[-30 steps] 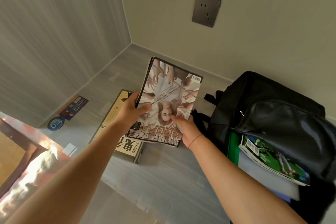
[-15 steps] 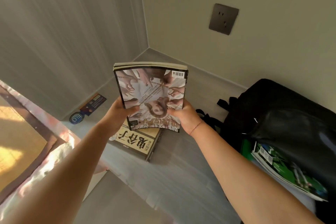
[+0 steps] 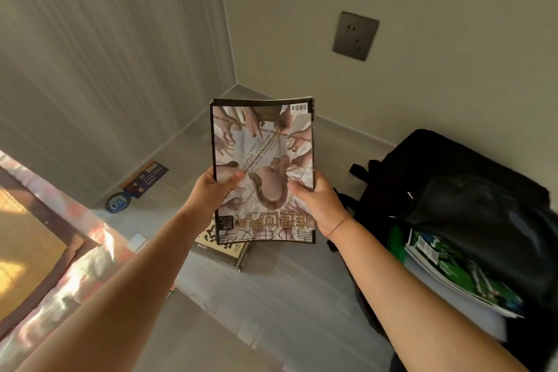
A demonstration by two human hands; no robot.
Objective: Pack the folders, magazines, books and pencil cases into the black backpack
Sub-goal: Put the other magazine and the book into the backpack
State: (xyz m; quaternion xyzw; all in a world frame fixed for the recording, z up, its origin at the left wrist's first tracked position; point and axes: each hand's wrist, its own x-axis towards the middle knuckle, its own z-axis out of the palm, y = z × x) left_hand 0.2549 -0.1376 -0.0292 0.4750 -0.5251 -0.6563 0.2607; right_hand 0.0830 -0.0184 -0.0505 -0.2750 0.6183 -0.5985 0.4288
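Note:
I hold a magazine [image 3: 262, 157] upright in the air, its cover with hands and a chain facing me, upside down. My left hand [image 3: 211, 193] grips its left edge and my right hand [image 3: 317, 205] grips its right edge. Below it a yellow book [image 3: 223, 246] lies flat on the grey surface, mostly hidden by the magazine. The black backpack [image 3: 471, 190] lies open at the right. A green magazine [image 3: 459, 275], a green folder [image 3: 395, 243] and a pale folder [image 3: 447, 308] stick out of its mouth.
A dark bookmark [image 3: 148, 178] and a round blue sticker [image 3: 119, 202] lie near the left wall. A small white object [image 3: 136, 241] sits at the ledge's edge. A wall socket [image 3: 355, 35] is above. Patterned sunlit bedding [image 3: 45, 266] lies at lower left.
Both hands have lifted the magazine off the yellow book and turned it upright, higher and more to the right. The view has shifted left, pushing the backpack to the right.

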